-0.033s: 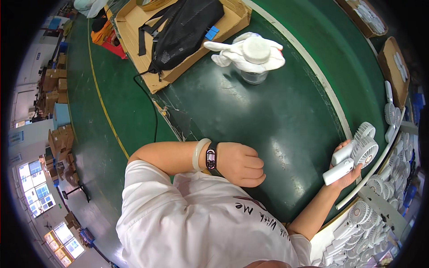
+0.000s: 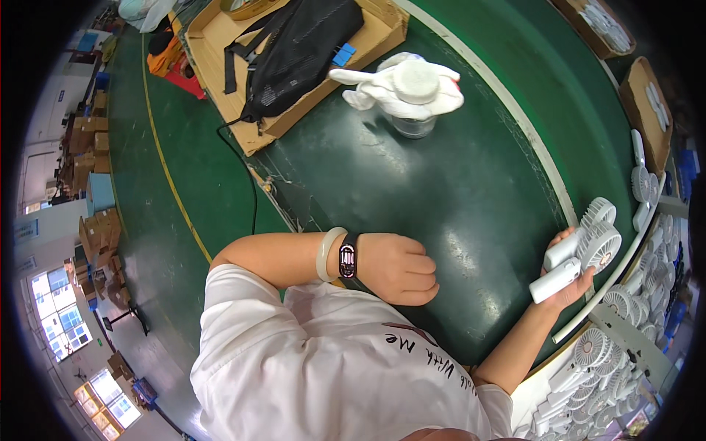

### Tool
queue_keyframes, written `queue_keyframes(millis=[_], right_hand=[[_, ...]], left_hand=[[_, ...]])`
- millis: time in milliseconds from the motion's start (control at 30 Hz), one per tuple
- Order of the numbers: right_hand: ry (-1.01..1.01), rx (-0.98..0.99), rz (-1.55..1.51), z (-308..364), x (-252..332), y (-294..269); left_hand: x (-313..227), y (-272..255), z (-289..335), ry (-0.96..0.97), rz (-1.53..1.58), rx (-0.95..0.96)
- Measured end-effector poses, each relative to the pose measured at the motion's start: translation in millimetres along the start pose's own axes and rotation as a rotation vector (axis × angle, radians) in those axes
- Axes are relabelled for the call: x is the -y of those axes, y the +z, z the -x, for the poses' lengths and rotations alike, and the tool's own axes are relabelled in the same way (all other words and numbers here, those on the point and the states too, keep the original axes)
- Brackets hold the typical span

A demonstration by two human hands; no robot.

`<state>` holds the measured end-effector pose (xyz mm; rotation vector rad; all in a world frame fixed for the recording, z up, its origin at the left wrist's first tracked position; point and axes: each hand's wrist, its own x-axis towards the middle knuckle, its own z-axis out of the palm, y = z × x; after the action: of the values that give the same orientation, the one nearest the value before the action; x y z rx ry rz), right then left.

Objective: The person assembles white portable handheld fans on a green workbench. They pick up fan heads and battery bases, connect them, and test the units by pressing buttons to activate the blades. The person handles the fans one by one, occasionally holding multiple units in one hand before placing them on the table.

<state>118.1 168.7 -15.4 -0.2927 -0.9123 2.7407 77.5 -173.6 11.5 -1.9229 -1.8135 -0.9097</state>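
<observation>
My left hand [image 2: 398,269] is held across my chest with its back up, fingers curled into a fist and nothing showing out of it. On that wrist sit a dark smart band [image 2: 348,259] with a lit screen and a pale bangle [image 2: 324,255]. At the right, my right hand [image 2: 572,292] is wrapped round two white handheld fans [image 2: 559,280], lying side by side with their round grilles pointing away. A white glove [image 2: 434,103] is draped over a clear container [image 2: 413,128], topped by a round white lid or pad [image 2: 416,81], on the green table [image 2: 382,198].
A cardboard tray [image 2: 294,121] holding a black mesh bag [image 2: 305,62] lies at the far left. Many white fans [image 2: 588,375] fill the lower right, past a pale curved edge strip [image 2: 573,328]. More boxes of fans [image 2: 647,103] stand at the far right.
The view has shifted very slightly. Both hands keep their pose, and the two handheld fans stay in my right hand.
</observation>
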Motion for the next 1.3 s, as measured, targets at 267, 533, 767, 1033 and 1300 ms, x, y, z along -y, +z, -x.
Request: queue_keyframes(millis=[267, 533, 767, 1033, 1300], right_hand=[[0.097, 0.066, 0.192, 11.1, -15.6, 10.4], [0.065, 0.156, 0.122, 14.5, -25.7, 33.8], [0.071, -0.123, 0.114, 2.6, -1.0, 22.4], [0.033, -0.092, 0.273, 2.4, -3.9, 21.8], [0.057, -0.115, 0.258, 1.3, -4.4, 21.7]], left_hand=[[7.7, 40.0, -70.8, -0.766, 0.652, 0.119], [2.5, 108.6, -109.7, -1.103, 1.345, -0.291], [25.7, 87.9, -101.3, -1.209, 1.657, -0.395], [32.4, 91.9, -95.8, -1.26, 1.817, -0.413], [34.3, 95.6, -87.0, -1.325, 1.726, -0.339]])
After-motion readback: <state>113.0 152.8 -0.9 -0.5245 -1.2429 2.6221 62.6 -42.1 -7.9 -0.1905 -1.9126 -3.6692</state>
